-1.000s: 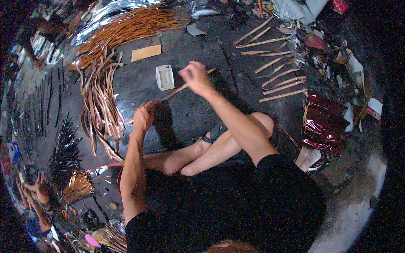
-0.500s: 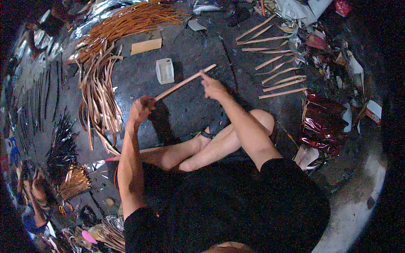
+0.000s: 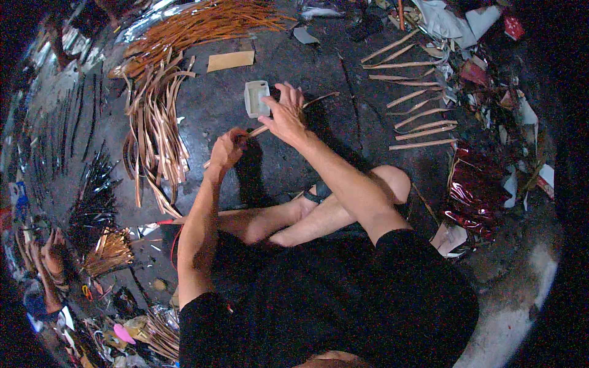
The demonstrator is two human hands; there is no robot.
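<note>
A narrow tan strip [image 3: 259, 129] slants up to the right in front of me, its far end thin and slightly curved. My left hand [image 3: 227, 149] is closed around it, and a short end pokes out on the near side of the fist. My right hand [image 3: 286, 115] is over the strip's middle with fingers spread and raised; the palm hides whether it touches the strip. Beside its thumb stands a small white rectangular tub [image 3: 248, 100].
A heap of long tan strips [image 3: 156, 129] lies to the left, below orange-brown strands [image 3: 196, 27]. Several folded strips [image 3: 423, 132] form a column on the right, above shiny dark red sheeting [image 3: 472, 187]. A tan card [image 3: 230, 61] lies beyond the tub. Scraps litter the right side.
My right hand has come back along the strip toward my left hand, and its fingers have spread. A short end of the strip now shows on the near side of my left hand.
</note>
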